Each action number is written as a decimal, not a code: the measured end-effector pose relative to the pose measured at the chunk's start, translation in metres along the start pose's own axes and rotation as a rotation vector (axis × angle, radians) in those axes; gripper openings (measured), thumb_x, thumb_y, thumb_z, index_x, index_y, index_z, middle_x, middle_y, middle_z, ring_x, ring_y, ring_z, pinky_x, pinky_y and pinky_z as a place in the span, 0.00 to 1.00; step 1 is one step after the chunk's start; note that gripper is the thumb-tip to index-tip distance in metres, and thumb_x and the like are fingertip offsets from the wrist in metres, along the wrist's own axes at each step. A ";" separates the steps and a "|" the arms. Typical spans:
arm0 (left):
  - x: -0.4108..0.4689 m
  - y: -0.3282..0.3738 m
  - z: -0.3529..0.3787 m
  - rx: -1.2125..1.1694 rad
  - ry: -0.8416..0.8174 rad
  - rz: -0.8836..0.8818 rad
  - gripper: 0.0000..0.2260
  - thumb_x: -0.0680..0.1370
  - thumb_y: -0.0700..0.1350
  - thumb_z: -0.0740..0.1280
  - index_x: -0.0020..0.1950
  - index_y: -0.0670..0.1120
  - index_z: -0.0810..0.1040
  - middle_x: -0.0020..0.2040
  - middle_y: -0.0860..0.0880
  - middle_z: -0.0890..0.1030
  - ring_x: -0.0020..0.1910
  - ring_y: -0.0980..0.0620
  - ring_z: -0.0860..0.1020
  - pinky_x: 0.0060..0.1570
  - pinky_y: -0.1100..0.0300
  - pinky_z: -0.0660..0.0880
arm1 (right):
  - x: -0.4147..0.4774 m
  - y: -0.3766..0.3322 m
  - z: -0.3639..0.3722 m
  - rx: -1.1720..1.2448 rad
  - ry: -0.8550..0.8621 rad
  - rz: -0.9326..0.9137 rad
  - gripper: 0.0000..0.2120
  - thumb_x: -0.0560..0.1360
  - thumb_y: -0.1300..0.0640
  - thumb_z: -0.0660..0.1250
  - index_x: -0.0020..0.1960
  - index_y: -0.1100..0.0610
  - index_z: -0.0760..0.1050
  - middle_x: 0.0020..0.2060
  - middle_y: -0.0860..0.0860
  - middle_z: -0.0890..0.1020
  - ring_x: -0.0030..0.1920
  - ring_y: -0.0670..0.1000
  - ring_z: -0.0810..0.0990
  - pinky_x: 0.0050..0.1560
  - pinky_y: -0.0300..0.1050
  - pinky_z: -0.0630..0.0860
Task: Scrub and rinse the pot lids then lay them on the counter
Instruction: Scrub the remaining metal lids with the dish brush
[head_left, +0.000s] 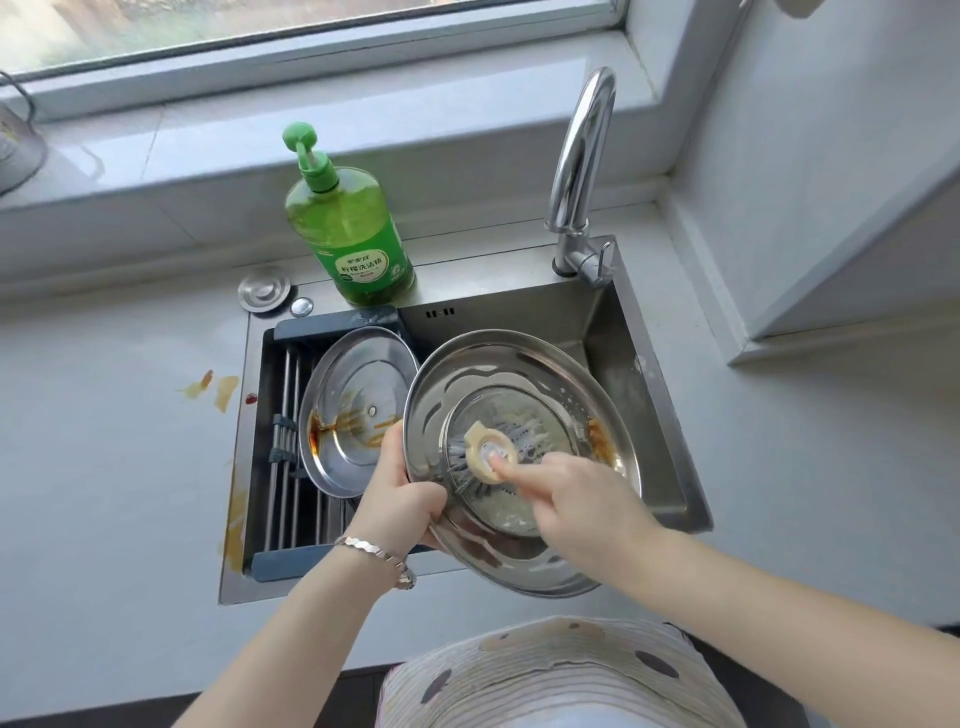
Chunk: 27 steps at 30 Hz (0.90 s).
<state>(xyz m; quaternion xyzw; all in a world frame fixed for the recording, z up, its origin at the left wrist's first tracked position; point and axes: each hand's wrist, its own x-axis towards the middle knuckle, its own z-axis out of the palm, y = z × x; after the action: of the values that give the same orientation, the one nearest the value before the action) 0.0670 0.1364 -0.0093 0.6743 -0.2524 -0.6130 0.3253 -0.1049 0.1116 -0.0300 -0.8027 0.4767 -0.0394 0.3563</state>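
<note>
In the head view, the big lid is held tilted over the sink at the centre of the frame, its hollow side toward the camera. The left grip is closed on the lid's lower left rim, thumb over the edge. The right grip is wrapped round a round brush, with 1 finger stretched onto its cream cap, and the bristles press against the middle of the lid. This grip is blurred, so I judge a scrub stroke is under way. Brown residue shows near the big lid's right rim, so by my reading this scrub is not finished. A 2nd, small lid lies just left of the big one on the rack in the left part of the sink, partly behind the big lid's edge. Brown streaks cross its lower half, and it looks unwashed. No water shows below the tap at the upper right, so rinsing seems not yet begun. The tabletop at the left carries orange-brown stains beside the sink but no lid. A green soap bottle stands at the sink's back edge. My judgement is that of the 2 lids in view, 0 are finished. The big lid needs the rest of its scrub, a rinse and a place on the tabletop, and the small lid needs all 3 steps.
</note>
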 end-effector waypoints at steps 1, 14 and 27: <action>-0.001 -0.001 -0.001 -0.007 0.004 -0.008 0.30 0.66 0.26 0.58 0.63 0.51 0.65 0.46 0.40 0.76 0.37 0.42 0.77 0.30 0.52 0.76 | -0.003 -0.003 0.002 0.002 0.001 -0.032 0.20 0.80 0.56 0.53 0.69 0.40 0.65 0.42 0.50 0.74 0.44 0.52 0.74 0.41 0.44 0.69; 0.000 0.017 -0.003 0.101 -0.042 0.040 0.25 0.71 0.23 0.55 0.59 0.49 0.66 0.41 0.45 0.74 0.26 0.53 0.77 0.21 0.64 0.71 | 0.032 0.019 -0.015 0.044 0.130 0.128 0.18 0.80 0.55 0.54 0.67 0.40 0.68 0.44 0.51 0.79 0.43 0.53 0.76 0.41 0.46 0.72; -0.002 0.020 0.003 0.119 -0.057 0.035 0.26 0.71 0.22 0.54 0.62 0.45 0.65 0.38 0.45 0.72 0.21 0.57 0.73 0.18 0.68 0.67 | 0.030 0.012 -0.017 -0.062 0.121 0.069 0.19 0.81 0.55 0.53 0.68 0.40 0.67 0.40 0.49 0.73 0.42 0.52 0.73 0.39 0.44 0.67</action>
<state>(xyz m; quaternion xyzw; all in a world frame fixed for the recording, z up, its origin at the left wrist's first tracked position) 0.0654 0.1245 0.0072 0.6701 -0.3095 -0.6101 0.2879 -0.1036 0.0753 -0.0332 -0.7925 0.5258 -0.0610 0.3029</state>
